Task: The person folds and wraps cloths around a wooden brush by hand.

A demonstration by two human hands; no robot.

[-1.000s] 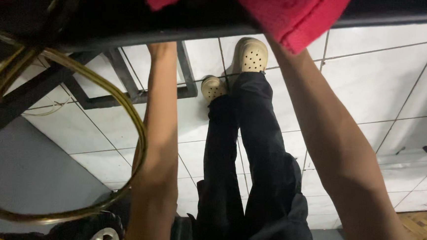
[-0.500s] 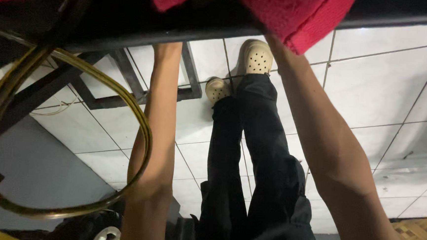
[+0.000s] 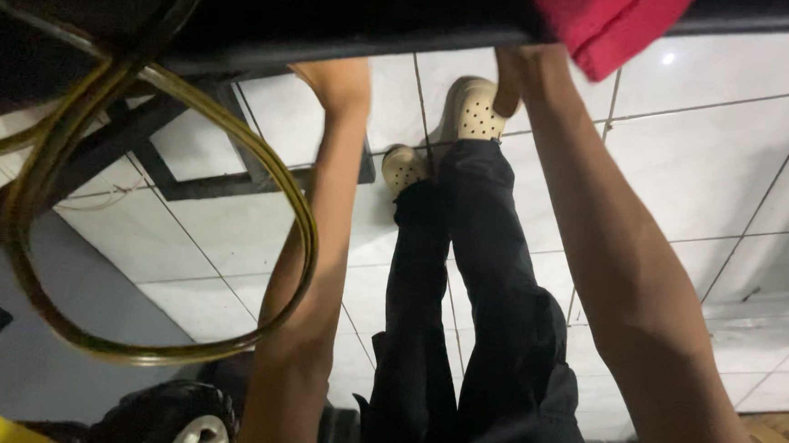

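Hands: both my arms reach up past the dark table edge [image 3: 352, 27]; my left hand [image 3: 335, 74] and right hand [image 3: 514, 65] are mostly hidden behind it, so I cannot tell whether my fingers are clenched or loose.
Cloth: red cloth [image 3: 608, 20] hangs over the edge, touching my right wrist.
Hose: yellowish hose [image 3: 306, 243] loops around my left forearm.
Risk: I judge the loop could snag my left arm and tug the hose down; the cloth could slip off.

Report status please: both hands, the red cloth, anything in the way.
Both hands hidden above dark ledge. Red cloth hangs by right forearm. Yellow hose loops across left forearm.
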